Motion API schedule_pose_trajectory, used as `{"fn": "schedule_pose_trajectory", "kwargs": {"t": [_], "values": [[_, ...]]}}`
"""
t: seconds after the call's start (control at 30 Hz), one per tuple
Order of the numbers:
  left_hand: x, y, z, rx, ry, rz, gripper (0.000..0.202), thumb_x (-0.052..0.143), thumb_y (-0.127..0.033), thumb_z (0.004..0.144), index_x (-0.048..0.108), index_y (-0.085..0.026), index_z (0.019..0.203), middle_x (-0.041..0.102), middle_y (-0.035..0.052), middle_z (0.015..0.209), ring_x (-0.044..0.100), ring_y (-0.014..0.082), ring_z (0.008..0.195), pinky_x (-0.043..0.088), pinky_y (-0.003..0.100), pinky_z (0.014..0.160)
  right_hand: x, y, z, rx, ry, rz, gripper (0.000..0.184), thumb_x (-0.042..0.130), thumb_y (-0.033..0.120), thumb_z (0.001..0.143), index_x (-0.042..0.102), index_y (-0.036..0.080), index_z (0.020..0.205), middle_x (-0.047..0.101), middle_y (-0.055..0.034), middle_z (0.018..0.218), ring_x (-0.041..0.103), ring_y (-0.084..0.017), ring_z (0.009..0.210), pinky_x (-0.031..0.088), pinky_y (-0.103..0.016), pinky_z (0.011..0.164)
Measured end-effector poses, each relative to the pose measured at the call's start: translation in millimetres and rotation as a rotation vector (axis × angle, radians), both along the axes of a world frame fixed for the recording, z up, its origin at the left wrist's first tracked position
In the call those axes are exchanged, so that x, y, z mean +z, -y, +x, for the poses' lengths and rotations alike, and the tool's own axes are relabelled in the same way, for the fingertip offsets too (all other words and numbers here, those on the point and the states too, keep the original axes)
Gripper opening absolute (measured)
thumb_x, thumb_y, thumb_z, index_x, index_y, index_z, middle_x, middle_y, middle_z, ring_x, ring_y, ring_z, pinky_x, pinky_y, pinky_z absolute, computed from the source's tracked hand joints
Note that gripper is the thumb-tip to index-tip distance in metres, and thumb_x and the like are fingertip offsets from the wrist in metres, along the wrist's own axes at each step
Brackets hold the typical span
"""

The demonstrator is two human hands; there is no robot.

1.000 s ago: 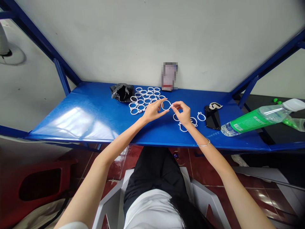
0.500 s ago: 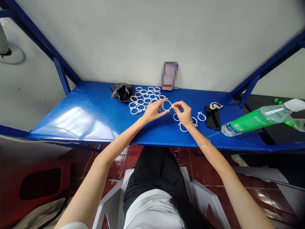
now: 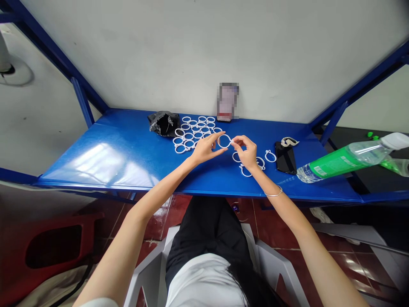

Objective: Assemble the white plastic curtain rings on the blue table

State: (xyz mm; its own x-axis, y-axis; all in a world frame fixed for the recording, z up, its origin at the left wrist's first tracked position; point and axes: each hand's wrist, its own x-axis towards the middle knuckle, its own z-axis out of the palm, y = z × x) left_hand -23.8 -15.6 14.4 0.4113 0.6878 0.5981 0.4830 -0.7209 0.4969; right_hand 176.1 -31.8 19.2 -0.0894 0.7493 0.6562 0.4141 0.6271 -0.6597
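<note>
A thin white plastic ring (image 3: 224, 135) with a small knob is held up over the blue table. My left hand (image 3: 204, 149) cups its left side, with thumb and forefinger curved around the rim. On the other side, my right hand (image 3: 246, 150) pinches the knob between thumb and fingertips. Many similar white rings (image 3: 197, 132) lie in a cluster beyond and left of my left hand. A few more rings (image 3: 246, 175) lie under and beside my right hand, partly hidden by it. One loose ring (image 3: 270, 161) rests farther right.
A crumpled black plastic bag (image 3: 164, 124) gapes at the left of the cluster. A blurred phone-like object (image 3: 227, 102) leans on the wall. To the right are a black phone (image 3: 285, 158), a whitish coiled item (image 3: 289, 141) and a green-labelled bottle (image 3: 343, 160). The blue table (image 3: 111, 149) has a front edge near my lap.
The held ring has shifted very slightly to the right. Otherwise both hands and the things on the table look the same.
</note>
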Motion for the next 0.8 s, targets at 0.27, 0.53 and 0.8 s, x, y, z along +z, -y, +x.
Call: {"fn": "schedule_pose_trajectory", "kwargs": {"t": [0.27, 0.53, 0.8], "values": [[0.4, -0.1, 0.2, 0.015, 0.005, 0.03, 0.055, 0.057, -0.052, 0.092, 0.052, -0.017, 0.134, 0.067, 0.0055, 0.094, 0.058, 0.0107, 0.065, 0.047, 0.022, 0.062, 1.0, 1.2, -0.8, -0.009, -0.013, -0.024, 0.028, 0.061, 0.051, 0.09, 0.064, 0.023, 0.086, 0.07, -0.0025, 0.083, 0.063, -0.016, 0.066, 0.055, -0.032, 0.065], [-0.6, -3.6, 0.8, 0.011, 0.062, 0.142, 0.049, 0.051, -0.056, 0.095, 0.061, -0.015, 0.121, 0.065, 0.0049, 0.081, 0.056, 0.0101, 0.061, 0.047, 0.022, 0.061, 3.1, 2.8, -2.3, 0.012, -0.037, -0.055, 0.027, 0.062, 0.049, 0.09, 0.063, 0.022, 0.089, 0.07, -0.0019, 0.082, 0.062, -0.014, 0.064, 0.051, -0.029, 0.06], [-4.1, -5.8, 0.2, 0.007, 0.058, 0.147, 0.045, 0.042, -0.051, 0.1, 0.065, -0.017, 0.117, 0.066, 0.006, 0.082, 0.06, 0.0113, 0.065, 0.049, 0.023, 0.064, 2.1, 1.7, -2.2, 0.034, -0.099, -0.116, 0.031, 0.063, 0.053, 0.088, 0.062, 0.022, 0.09, 0.068, -0.0014, 0.081, 0.062, -0.014, 0.063, 0.051, -0.029, 0.06]]}}
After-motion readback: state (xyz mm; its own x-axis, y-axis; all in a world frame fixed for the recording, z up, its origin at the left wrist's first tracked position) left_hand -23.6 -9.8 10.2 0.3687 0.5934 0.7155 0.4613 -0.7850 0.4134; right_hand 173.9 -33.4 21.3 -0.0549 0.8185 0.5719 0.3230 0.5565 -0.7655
